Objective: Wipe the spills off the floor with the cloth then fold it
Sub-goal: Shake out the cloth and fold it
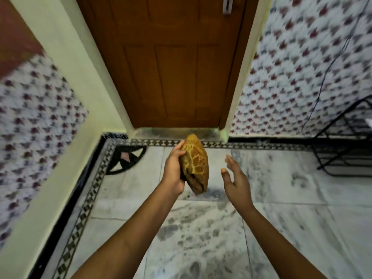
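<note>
A brown and yellow patterned cloth (195,165) is bundled into a compact fold and held up above the floor. My left hand (174,170) grips it from the left side, fingers curled round its edge. My right hand (235,179) hovers a short way to the right of the cloth, fingers straight and spread, touching nothing. Below both hands lies the white marble floor (281,208) with grey mottling; I cannot tell stains from the stone's pattern.
A closed wooden door (171,63) stands straight ahead behind a raised threshold. Patterned tiled walls rise left and right. A black wire rack (346,141) stands at the right wall, with a cable hanging above it. A patterned black border (88,194) edges the floor.
</note>
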{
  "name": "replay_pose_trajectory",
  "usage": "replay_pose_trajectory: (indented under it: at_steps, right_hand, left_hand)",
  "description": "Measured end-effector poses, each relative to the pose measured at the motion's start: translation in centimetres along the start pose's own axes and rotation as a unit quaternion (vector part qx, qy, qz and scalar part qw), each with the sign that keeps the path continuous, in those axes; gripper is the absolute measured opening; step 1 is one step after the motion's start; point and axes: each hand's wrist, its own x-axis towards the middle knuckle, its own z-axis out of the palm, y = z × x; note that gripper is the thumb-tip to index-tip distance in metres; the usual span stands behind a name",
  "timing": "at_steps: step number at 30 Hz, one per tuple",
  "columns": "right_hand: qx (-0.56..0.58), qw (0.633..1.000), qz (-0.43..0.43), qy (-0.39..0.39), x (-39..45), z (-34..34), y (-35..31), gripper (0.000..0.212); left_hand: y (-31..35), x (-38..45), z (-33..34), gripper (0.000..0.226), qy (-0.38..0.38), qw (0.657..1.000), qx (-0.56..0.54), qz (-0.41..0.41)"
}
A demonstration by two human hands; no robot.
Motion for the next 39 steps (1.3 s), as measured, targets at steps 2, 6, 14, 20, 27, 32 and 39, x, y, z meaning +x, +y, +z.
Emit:
replay_pose_trajectory:
  at_steps: [2,6,14,20,27,32,39]
  right_hand:
    - [0.028,0.999,0.004,-0.02,-0.1,-1.8,-5.1,0.045]
    - [0.086,0.995,-0.049,-0.032,-0.6,-5.2,-14.9,0.037]
    - [0.159,0.965,-0.11,-0.178,-3.5,-7.5,-22.8,0.028]
    - [0.091,0.972,-0.195,-0.094,-5.2,-8.0,-25.5,0.009]
    - [0.075,0.962,-0.261,-0.036,-6.0,-7.4,-28.6,0.017]
    - [0.044,0.968,-0.243,-0.037,-7.0,-5.9,-30.5,0.014]
    - [0.041,0.963,-0.236,-0.125,-8.4,-4.6,-32.6,0.011]
  left_hand:
    - [3.0,-4.2,1.5,0.035,-0.007,1.0,-0.008,0.011]
    - [7.5,-11.9,4.1,0.038,-0.022,0.997,0.003,0.078]
    - [10.2,-20.7,5.2,0.043,-0.001,0.967,0.135,0.215]
    - [13.3,-24.9,2.9,0.045,0.024,0.909,0.296,0.293]
    - [17.4,-26.5,-1.5,0.007,-0.011,0.821,0.501,0.274]
    - [20.7,-28.1,-2.9,0.005,-0.022,0.759,0.568,0.317]
    - [24.0,-28.9,-6.0,0.01,-0.075,0.751,0.573,0.319]
